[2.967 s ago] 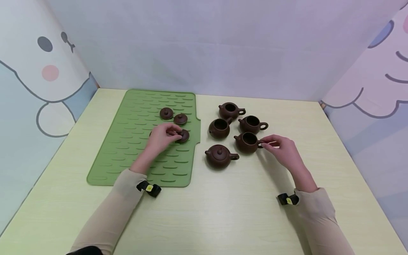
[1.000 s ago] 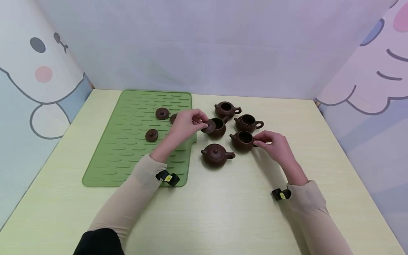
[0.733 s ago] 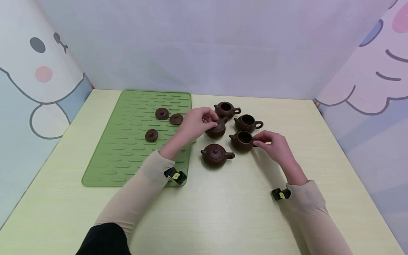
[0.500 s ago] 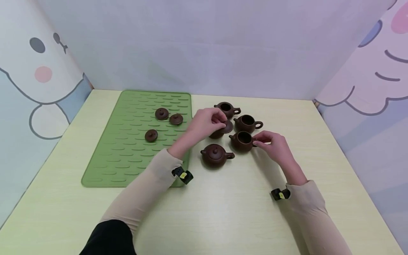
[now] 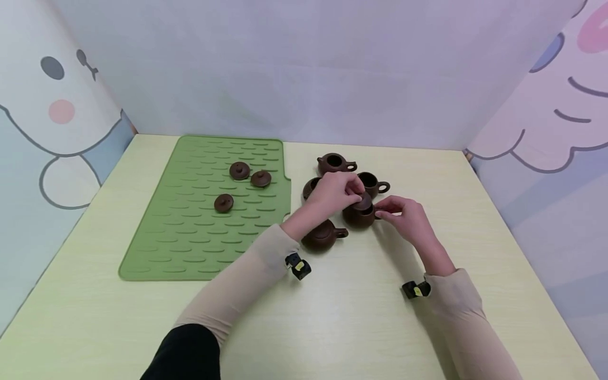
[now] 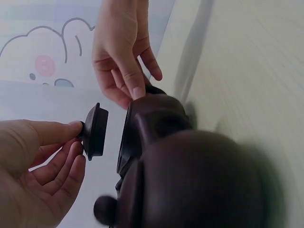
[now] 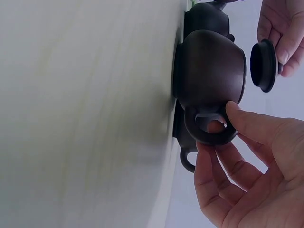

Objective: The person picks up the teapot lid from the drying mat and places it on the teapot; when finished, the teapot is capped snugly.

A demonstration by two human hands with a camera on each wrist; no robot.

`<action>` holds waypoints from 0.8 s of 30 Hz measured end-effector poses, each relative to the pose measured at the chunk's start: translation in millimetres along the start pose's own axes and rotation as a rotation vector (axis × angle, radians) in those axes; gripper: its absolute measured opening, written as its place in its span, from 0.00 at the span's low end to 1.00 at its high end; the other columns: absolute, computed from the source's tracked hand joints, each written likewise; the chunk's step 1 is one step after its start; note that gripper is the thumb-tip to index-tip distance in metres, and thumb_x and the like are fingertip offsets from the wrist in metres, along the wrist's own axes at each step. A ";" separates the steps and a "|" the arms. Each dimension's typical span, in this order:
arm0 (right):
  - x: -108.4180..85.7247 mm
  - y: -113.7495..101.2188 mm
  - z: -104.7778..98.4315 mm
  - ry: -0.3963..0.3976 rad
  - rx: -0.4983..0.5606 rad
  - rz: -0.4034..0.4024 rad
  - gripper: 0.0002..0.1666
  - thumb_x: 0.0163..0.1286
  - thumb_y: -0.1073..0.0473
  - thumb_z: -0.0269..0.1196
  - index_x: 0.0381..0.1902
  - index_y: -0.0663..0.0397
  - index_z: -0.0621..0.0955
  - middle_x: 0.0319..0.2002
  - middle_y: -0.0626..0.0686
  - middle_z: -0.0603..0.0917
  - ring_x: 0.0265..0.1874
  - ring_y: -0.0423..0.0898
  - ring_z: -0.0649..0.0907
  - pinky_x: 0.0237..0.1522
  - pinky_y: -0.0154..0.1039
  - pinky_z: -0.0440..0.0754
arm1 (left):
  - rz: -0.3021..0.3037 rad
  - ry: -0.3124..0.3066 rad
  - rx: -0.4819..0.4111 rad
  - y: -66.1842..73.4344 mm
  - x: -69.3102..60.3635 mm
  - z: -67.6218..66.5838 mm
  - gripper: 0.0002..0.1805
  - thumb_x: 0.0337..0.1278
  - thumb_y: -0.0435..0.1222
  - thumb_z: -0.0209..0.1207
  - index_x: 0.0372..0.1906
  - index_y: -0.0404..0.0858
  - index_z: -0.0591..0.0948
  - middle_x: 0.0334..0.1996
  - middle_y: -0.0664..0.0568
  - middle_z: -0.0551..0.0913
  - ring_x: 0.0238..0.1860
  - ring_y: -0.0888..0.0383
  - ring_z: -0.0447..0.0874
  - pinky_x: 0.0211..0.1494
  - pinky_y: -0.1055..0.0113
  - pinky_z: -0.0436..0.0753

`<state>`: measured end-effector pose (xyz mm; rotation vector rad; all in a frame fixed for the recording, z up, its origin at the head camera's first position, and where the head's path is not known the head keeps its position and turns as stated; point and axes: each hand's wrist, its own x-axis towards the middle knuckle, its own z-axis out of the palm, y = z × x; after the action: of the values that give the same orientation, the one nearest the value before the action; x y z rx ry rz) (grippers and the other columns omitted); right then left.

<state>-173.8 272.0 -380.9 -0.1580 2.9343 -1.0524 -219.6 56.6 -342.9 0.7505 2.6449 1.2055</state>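
Held a small dark lid [image 5: 364,202] by its knob in the left hand [image 5: 331,194], with thumb and finger nipped together and the other fingers loosely bent nearby. Had it above the uncovered teapot [image 5: 358,217] just in front of the right hand [image 5: 404,215], flange down, near the mouth but apart from it. Gripped the ring handle [image 7: 206,137] of that teapot in the right hand, between thumb and curled fingers, with the base on the counter [image 5: 361,316]. Was, by the look of it, at the step of bringing lid to mouth, with the seating not yet done. Called next, most likely, for centring the flange over the opening, lowering it level and releasing the knob only once seated, while steadying the handle. Could not tell from these angles how well centred. Had a lidded teapot [image 5: 323,241] below the left hand, an open teapot [image 5: 307,194] partly hidden behind it, a second open one [image 5: 328,168] just beyond it and a third [image 5: 373,189] between and beyond both hands. Had three more lids [image 5: 239,170] on a green mat [image 5: 190,237], well to the left of the left hand.
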 end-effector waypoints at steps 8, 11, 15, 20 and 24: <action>0.5 2.0 0.4 0.010 -0.015 0.005 0.10 0.69 0.60 0.66 0.45 0.58 0.85 0.44 0.60 0.89 0.49 0.58 0.86 0.46 0.44 0.81 | 0.000 0.015 0.054 8.1 6.1 17.9 0.05 0.62 0.34 0.65 0.40 0.46 0.84 0.36 0.58 0.88 0.38 0.66 0.85 0.43 0.77 0.80; 0.9 2.8 0.6 0.010 -0.011 -0.001 0.09 0.69 0.61 0.66 0.45 0.59 0.85 0.43 0.60 0.89 0.49 0.59 0.86 0.46 0.45 0.81 | -0.014 0.016 0.084 8.2 6.9 21.5 0.05 0.62 0.35 0.65 0.41 0.47 0.84 0.36 0.59 0.88 0.38 0.67 0.84 0.42 0.77 0.80; 1.4 3.6 0.7 0.009 -0.011 -0.005 0.09 0.69 0.61 0.65 0.46 0.58 0.85 0.44 0.60 0.89 0.49 0.59 0.86 0.46 0.45 0.81 | -0.021 0.017 0.116 7.2 7.8 24.0 0.04 0.63 0.36 0.65 0.41 0.48 0.84 0.37 0.60 0.88 0.38 0.68 0.84 0.42 0.77 0.80; 1.6 3.5 0.5 0.006 -0.013 0.001 0.10 0.69 0.61 0.65 0.46 0.58 0.85 0.44 0.60 0.89 0.49 0.59 0.86 0.46 0.46 0.82 | -0.022 0.015 0.202 8.2 8.0 24.0 0.05 0.63 0.37 0.65 0.42 0.48 0.84 0.40 0.60 0.87 0.42 0.66 0.84 0.46 0.74 0.82; 1.4 3.0 0.3 0.002 -0.010 0.003 0.10 0.69 0.61 0.65 0.46 0.58 0.85 0.44 0.60 0.89 0.49 0.58 0.86 0.47 0.45 0.82 | -0.045 -0.002 0.272 9.0 7.1 22.9 0.06 0.64 0.39 0.64 0.44 0.50 0.84 0.43 0.60 0.85 0.46 0.63 0.84 0.49 0.70 0.82</action>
<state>-175.5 274.0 -383.0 -0.1520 2.9415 -1.0377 -214.9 80.4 -351.0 0.7248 2.8422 0.8427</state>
